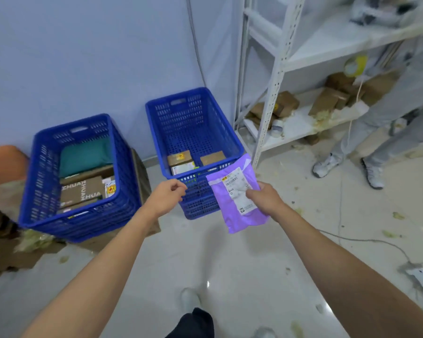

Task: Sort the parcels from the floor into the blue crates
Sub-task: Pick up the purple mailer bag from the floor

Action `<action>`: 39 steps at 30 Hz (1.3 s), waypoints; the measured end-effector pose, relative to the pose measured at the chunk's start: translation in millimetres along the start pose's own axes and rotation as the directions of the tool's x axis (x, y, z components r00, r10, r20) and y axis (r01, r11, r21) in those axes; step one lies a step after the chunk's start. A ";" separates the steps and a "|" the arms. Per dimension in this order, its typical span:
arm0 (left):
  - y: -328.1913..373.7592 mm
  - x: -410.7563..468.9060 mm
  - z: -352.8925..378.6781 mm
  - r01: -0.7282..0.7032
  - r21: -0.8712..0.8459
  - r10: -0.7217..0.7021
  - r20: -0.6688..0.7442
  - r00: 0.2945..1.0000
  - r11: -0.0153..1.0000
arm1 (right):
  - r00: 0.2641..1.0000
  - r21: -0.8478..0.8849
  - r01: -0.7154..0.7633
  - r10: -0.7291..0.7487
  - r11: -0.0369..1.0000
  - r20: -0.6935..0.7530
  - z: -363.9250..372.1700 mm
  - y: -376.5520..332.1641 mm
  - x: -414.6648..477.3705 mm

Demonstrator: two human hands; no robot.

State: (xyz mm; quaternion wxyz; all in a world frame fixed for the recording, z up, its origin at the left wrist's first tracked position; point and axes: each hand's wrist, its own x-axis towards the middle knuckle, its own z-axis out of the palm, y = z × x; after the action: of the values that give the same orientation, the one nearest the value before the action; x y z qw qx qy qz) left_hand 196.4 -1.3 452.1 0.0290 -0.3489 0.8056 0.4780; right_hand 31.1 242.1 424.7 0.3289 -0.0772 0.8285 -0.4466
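My right hand [264, 198] grasps a purple mailer parcel [239, 198] by its right edge, fingers [250, 192] curled over the front beside its white shipping label [237, 191], with the thumb side hidden behind. The parcel hangs in the air, tilted, in front of the near right corner of the right blue crate [181, 113], its top edge level with that crate's rim. My left hand [167, 195] holds nothing; its fingers [178, 187] are loosely curled and released, just in front of the same crate's near left corner. Both crates stand on the floor [230, 264] along its back edge, where it meets the wall. The right blue crate holds two small cardboard boxes [180, 158] at its near end. The left blue crate [44, 172] stands apart from it, near the floor's back left corner, and holds a teal parcel [83, 154] at the far end and a brown printed box [82, 191] nearer me. At the floor's right edge a white metal shelf rack [276, 69] carries brown packages, and another person's grey trouser legs [388, 118] stand beside it. A thin cable [366, 240] trails across the floor on the right.
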 end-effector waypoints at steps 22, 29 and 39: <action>11.9 190.9 -120.2 0.047 -0.102 -0.054 -0.071 0.996 0.994 | 0.983 -0.282 0.185 -0.182 0.941 0.035 65.7 -181.1 237.7; 23.8 288.5 -111.6 0.189 -0.098 -0.196 -0.077 0.978 0.977 | 0.973 -0.377 0.219 -0.171 0.900 0.157 64.0 -226.8 379.2; 20.0 380.8 -108.7 0.336 -0.277 -0.370 -0.079 0.926 0.900 | 0.923 -0.682 0.367 -0.154 0.633 0.354 93.4 -261.1 517.0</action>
State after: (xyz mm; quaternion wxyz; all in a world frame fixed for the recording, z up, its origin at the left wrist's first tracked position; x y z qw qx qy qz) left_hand -71.6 -284.7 381.1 0.0174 -0.5205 0.6598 0.5418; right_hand -353.9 -194.1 349.1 0.3074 -0.3812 0.8657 -0.1033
